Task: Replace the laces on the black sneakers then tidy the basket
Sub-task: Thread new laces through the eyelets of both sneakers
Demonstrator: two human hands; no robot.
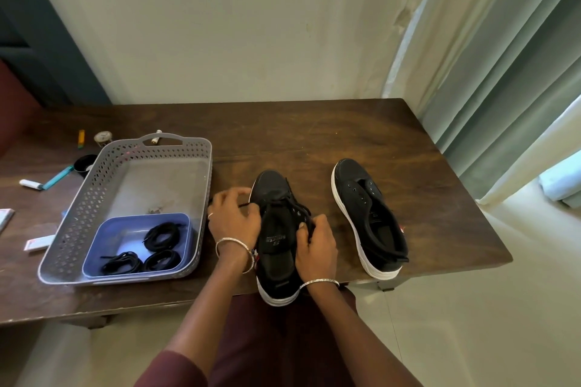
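At lower centre, the left hand (234,217) and right hand (316,245) pinch a black lace (251,204) on the near sneaker (276,248). The other sneaker (367,217) lies at the right, and a grey basket (132,151) holding coiled laces (162,236) at the left.

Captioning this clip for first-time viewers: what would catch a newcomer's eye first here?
The left hand and right hand pinch a black lace on the near sneaker at the front edge of the table. An unlaced sneaker lies to its right; a grey basket on the left holds a blue tray of coiled laces.
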